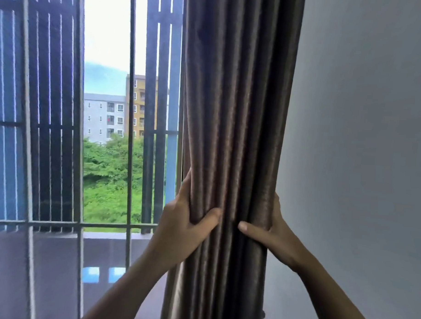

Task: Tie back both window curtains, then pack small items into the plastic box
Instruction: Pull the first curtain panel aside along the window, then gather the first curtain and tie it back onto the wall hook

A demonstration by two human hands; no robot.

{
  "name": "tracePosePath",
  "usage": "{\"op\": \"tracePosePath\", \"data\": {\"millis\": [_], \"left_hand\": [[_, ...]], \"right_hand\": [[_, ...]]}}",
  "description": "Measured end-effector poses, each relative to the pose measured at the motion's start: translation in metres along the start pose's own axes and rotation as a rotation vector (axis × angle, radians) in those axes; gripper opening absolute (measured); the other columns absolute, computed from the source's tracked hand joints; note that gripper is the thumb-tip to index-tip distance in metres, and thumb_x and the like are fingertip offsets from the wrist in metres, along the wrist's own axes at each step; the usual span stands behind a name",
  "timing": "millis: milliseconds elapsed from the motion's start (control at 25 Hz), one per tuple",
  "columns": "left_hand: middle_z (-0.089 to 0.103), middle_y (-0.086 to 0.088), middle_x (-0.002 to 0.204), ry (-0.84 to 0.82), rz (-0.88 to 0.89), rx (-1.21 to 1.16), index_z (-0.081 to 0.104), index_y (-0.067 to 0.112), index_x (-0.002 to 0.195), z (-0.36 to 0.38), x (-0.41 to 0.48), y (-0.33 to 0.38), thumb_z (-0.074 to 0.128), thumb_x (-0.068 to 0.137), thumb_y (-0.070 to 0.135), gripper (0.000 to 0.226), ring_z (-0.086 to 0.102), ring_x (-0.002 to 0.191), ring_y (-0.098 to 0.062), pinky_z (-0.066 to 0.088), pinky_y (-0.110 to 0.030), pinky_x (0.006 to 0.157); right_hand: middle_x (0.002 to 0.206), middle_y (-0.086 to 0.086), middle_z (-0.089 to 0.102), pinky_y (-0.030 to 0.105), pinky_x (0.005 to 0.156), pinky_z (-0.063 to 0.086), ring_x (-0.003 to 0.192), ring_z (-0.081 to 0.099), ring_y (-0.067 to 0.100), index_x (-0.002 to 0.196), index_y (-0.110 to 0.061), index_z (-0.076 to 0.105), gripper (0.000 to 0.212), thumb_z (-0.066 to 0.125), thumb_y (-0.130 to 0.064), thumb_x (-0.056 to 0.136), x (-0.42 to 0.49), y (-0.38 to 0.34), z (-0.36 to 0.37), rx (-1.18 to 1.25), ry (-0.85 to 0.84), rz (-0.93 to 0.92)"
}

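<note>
2 hands gather the brown curtain (232, 112) beside the window grille (129, 132): left hand (186, 220) grips its window edge, right hand (271, 230) its edge beside bare wall (360, 140).

Left of the curtain (230, 112), beyond the glass, a glossy grey balcony floor (97, 285) shows low down, carrying two blue reflections (91, 274). A low wall (101, 251) rises from its far edge, with a barred railing (107, 225) just above.
</note>
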State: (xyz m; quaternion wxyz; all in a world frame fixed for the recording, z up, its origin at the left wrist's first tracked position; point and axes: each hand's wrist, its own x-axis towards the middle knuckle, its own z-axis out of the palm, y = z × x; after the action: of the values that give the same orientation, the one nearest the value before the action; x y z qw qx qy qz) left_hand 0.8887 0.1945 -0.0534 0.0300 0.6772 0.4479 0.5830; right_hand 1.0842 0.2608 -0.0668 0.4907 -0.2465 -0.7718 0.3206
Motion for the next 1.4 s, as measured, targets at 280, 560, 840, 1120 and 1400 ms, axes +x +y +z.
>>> {"op": "tracePosePath", "data": {"millis": [280,560,840,1120,1400], "left_hand": [[0.061,0.005,0.064,-0.103,-0.108,0.031,0.051,0.039,0.101,-0.004,-0.067,-0.061,0.064,0.08,0.005,0.042,0.053,0.05,-0.005,0.039,-0.011,0.049],[0.065,0.02,0.074,-0.112,-0.201,0.056,0.053,0.027,0.121,0.003,-0.09,-0.077,0.052,0.088,0.002,0.042,0.063,0.072,0.007,0.046,-0.008,0.063],[0.068,0.001,0.102,0.11,-0.246,0.132,0.037,0.018,0.14,0.001,-0.078,-0.044,0.056,0.091,0.021,0.052,0.064,0.081,-0.004,0.041,-0.007,0.069],[0.058,-0.007,0.084,-0.033,-0.32,0.231,0.054,0.005,0.098,0.018,-0.071,-0.041,0.034,0.101,0.021,0.026,0.061,0.086,-0.033,0.028,-0.021,0.058],[0.054,-0.002,0.076,-0.125,-0.267,0.3,0.051,0.008,0.099,0.034,-0.05,-0.031,0.028,0.102,0.022,0.027,0.05,0.066,-0.017,0.029,-0.025,0.056]], "right_hand": [[0.137,-0.019,0.043,0.017,0.083,0.052,0.115,0.053,-0.003,0.141,-0.045,0.017,0.1,0.074,-0.052,0.059,-0.023,0.024,0.015,0.067,0.011,0.093],[0.14,-0.013,0.041,0.02,0.09,0.051,0.122,0.051,0.007,0.144,-0.036,0.014,0.108,0.071,-0.06,0.056,-0.055,0.037,0.03,0.037,0.025,0.174],[0.129,-0.003,0.052,0.014,0.102,0.038,0.117,0.05,0.003,0.134,-0.013,0.043,0.057,0.067,-0.019,0.083,-0.075,-0.01,0.06,-0.383,0.579,-0.283],[0.144,0.007,0.041,0.03,0.105,0.042,0.127,0.047,0.018,0.147,-0.012,0.021,0.069,0.059,-0.024,0.091,-0.073,0.018,0.124,-0.503,0.258,0.047],[0.133,0.01,0.054,0.034,0.092,0.044,0.111,0.059,0.03,0.148,-0.013,0.018,0.059,0.044,-0.008,0.096,-0.078,0.06,0.121,-0.694,0.289,0.181]]}}
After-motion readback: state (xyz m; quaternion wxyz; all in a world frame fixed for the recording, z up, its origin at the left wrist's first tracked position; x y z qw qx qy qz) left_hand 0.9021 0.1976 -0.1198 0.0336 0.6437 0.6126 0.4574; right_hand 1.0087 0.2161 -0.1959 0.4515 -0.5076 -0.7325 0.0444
